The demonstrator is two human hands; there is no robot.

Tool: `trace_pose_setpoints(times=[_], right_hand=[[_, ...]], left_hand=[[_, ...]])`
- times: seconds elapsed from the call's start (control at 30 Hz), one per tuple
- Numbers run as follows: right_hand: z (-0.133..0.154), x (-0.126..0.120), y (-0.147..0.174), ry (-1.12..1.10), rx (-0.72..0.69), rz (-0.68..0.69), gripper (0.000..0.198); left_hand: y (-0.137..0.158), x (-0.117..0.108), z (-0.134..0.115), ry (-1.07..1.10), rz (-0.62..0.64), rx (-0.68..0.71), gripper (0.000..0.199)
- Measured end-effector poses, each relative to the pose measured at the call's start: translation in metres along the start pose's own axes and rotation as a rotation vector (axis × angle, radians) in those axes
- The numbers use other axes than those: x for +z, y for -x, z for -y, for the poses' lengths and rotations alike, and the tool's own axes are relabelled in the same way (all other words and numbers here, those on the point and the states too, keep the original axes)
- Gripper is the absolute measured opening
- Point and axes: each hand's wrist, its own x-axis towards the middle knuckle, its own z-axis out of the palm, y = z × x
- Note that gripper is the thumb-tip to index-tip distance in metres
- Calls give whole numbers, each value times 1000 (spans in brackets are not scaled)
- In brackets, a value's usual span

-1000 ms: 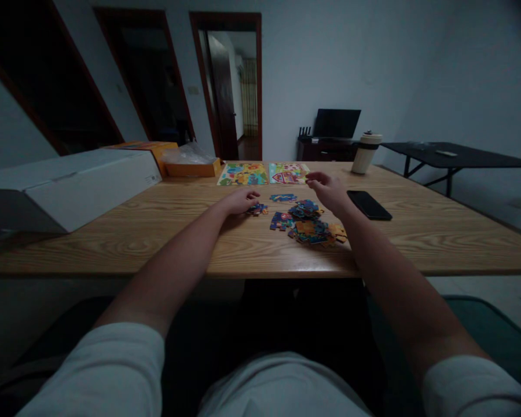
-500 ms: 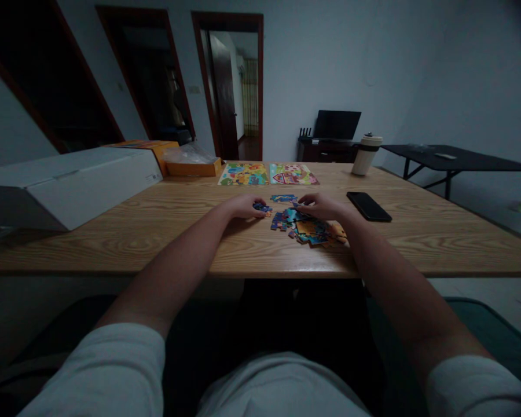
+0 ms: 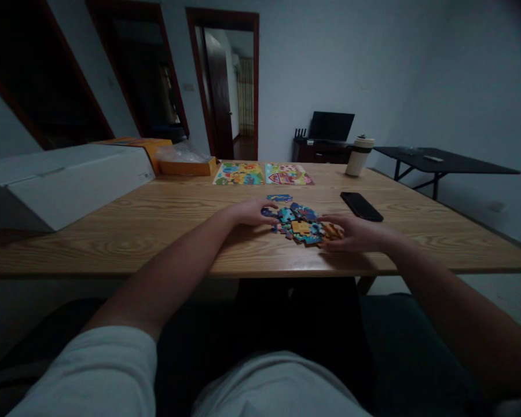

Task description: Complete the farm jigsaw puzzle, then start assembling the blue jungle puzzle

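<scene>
A loose pile of jigsaw puzzle pieces (image 3: 301, 227), blue, teal and orange, lies on the wooden table. At its left edge my left hand (image 3: 252, 212) has thumb and fingers curled round dark blue puzzle pieces (image 3: 267, 212). My right hand (image 3: 356, 233) is at the right end of the pile, fingers apart and reaching round the orange-brown pieces (image 3: 331, 231) there. Just behind the pile lies a small joined strip of blue puzzle pieces (image 3: 279, 198).
Two colourful picture sheets (image 3: 238, 174) lie farther back. A black phone (image 3: 361, 206) and a pale lidded cup (image 3: 359, 156) stand to the right. On the left are a long white box (image 3: 78, 179) and an orange tray (image 3: 186, 168) holding clear plastic.
My right hand has moved from the back of the pile to its right end and spread its fingers. The pile looks more gathered together. My left hand stays near its left edge.
</scene>
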Motion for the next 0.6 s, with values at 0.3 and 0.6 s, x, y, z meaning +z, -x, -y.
trace_pose_setpoints(times=[0.3,0.6], right_hand=[[-6,16,9,83,52,-50,44],[-12,16,2,248,51,-160,59]], left_hand=[[-1,1,-6,-61,10,63,52],[0,1,-9,-6,5,58,44]])
